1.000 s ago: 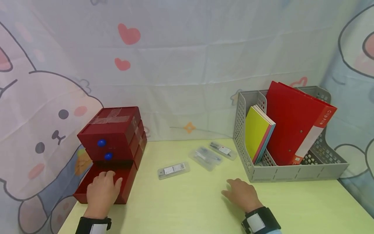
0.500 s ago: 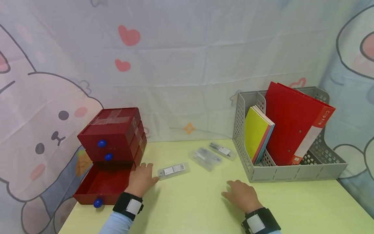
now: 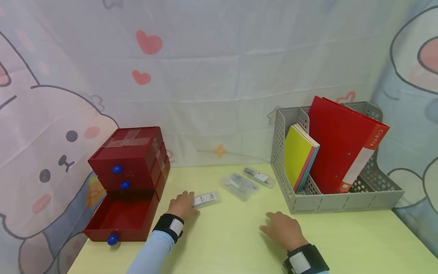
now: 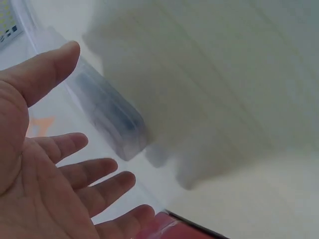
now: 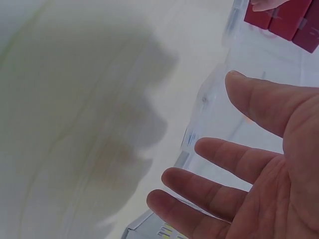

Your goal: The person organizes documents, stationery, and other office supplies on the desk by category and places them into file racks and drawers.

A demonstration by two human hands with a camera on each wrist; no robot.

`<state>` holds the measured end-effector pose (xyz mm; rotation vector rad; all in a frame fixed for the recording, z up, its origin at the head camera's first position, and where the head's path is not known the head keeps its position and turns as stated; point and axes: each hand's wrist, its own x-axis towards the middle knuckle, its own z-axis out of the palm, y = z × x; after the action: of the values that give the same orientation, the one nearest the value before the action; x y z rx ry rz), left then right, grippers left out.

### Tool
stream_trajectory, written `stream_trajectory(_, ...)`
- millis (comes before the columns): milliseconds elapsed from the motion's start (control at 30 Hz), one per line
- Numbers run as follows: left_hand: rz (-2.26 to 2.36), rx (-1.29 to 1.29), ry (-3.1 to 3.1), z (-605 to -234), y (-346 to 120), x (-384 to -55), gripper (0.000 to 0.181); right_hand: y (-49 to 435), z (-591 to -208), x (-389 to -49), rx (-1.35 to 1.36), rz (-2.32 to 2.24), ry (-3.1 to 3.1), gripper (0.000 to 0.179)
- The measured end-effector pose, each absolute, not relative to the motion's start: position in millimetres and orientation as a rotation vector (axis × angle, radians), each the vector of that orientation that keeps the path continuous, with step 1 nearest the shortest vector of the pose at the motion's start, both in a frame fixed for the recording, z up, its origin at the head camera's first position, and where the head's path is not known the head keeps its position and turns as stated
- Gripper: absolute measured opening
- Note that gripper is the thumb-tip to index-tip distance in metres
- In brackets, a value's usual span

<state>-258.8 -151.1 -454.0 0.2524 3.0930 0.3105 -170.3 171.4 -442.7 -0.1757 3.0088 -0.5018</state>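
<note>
My left hand [image 3: 182,207] is over the left end of a clear plastic case [image 3: 208,198] with a white label, lying on the pale yellow table. In the left wrist view the fingers of this hand [image 4: 45,184] are spread and the case [image 4: 107,112] shows beyond the thumb and fingertips. My right hand [image 3: 283,229] hovers with loosely extended fingers close over the table, holding nothing. Further back lie a clear flat box [image 3: 238,186] and another slim clear case [image 3: 259,177] with dark contents.
At the left stands a stack of red drawer boxes [image 3: 133,152]; its bottom drawer [image 3: 119,215], with a blue knob [image 3: 113,239], is pulled out. A grey perforated file holder [image 3: 342,204] at the right bears a red clip file [image 3: 338,148] and several thin notebooks [image 3: 299,160].
My left hand has left the pulled-out drawer and moved right to the labelled case. The drawer's inside and knob now show. The right hand has stayed in place.
</note>
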Motion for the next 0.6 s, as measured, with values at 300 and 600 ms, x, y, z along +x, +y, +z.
stream_trajectory(300,0.266,0.255,3.062,-459,-145,-261,0.061,171,-442,-169,-0.178,-0.495,3.015,0.047)
stream_trajectory(600,0.207,0.299,3.103,-450,-138,-256,0.029,172,-440,-168,-0.198,-0.52,3.026,0.047)
